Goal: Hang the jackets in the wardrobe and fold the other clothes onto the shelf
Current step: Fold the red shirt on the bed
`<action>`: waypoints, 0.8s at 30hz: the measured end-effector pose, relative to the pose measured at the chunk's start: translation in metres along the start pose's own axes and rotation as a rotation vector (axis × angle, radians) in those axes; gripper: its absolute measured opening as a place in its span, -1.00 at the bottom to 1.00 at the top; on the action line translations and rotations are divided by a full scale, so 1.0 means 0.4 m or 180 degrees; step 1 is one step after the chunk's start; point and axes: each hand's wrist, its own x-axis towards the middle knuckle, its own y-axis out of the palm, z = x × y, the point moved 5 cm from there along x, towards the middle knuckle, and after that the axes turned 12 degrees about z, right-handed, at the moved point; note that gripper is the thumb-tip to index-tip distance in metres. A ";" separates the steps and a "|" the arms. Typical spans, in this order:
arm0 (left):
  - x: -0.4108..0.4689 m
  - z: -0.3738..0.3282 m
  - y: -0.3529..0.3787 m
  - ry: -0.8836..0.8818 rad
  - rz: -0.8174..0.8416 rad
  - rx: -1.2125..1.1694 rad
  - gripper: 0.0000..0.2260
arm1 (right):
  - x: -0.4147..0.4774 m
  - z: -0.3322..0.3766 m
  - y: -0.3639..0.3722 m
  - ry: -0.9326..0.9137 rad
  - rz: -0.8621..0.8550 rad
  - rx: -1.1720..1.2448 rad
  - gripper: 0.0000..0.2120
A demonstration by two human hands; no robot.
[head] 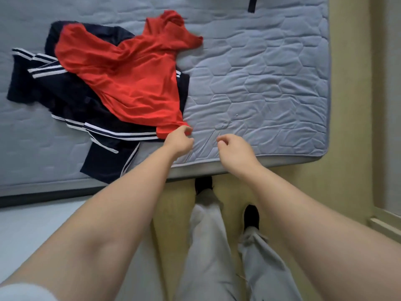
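While the left hand [179, 141] pinches the red shirt [130, 83], the right hand [235, 151] hovers loosely curled, holding nothing.

1. A crumpled red thin-fabric shirt [134, 83] lies spread over the pile on the grey quilted mattress [260, 83], its near hem corner pinched by the left hand [179, 140].
2. Dark navy track garments with white stripes [65, 98] lie rumpled beneath it, reaching the mattress's near edge.
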 end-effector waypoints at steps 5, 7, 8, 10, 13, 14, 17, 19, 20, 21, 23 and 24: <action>0.142 0.056 0.021 -0.0243 -0.0044 -0.0914 -0.33 | 0.079 -0.037 0.014 0.0146 0.0040 -0.0049 -0.67; 0.172 0.071 0.018 -0.0333 -0.0173 -0.1491 -0.34 | 0.093 -0.048 0.016 0.0175 0.0046 -0.0039 -0.67; 0.183 0.074 0.017 -0.0383 -0.0200 -0.1852 -0.42 | 0.095 -0.052 0.016 0.0181 0.0046 -0.0044 -0.67; 0.181 0.061 0.010 -0.0444 -0.0074 -0.2142 -0.71 | 0.090 -0.059 0.016 0.0223 0.0068 -0.0042 -0.66; 0.129 0.035 -0.022 -0.0292 -0.0317 -0.2500 -0.73 | 0.058 -0.056 0.011 0.0265 0.0117 -0.0029 -0.66; 0.091 0.026 -0.039 -0.0197 -0.0533 -0.2777 -0.77 | 0.041 -0.047 0.005 0.0254 0.0128 -0.0041 -0.66; -0.034 0.015 -0.106 0.0112 -0.1174 -0.3184 -0.84 | -0.024 0.003 -0.019 0.0181 0.0093 -0.0077 -0.67; -0.117 0.005 -0.164 0.0175 -0.1507 -0.3105 -0.85 | -0.077 0.043 -0.044 0.0089 0.0032 -0.0090 -0.66; -0.161 -0.002 -0.195 0.0211 -0.1679 -0.3042 -0.84 | -0.105 0.064 -0.056 0.0016 0.0023 -0.0104 -0.66; -0.204 -0.013 -0.223 0.0261 -0.1796 -0.2961 -0.82 | -0.135 0.084 -0.067 -0.0054 0.0029 -0.0105 -0.66; -0.291 -0.047 -0.269 0.0436 -0.1899 -0.2929 -0.80 | -0.197 0.119 -0.086 -0.0196 0.0035 -0.0123 -0.67; -0.337 -0.073 -0.288 0.0574 -0.1891 -0.2997 -0.81 | -0.228 0.135 -0.097 -0.0281 0.0018 -0.0147 -0.68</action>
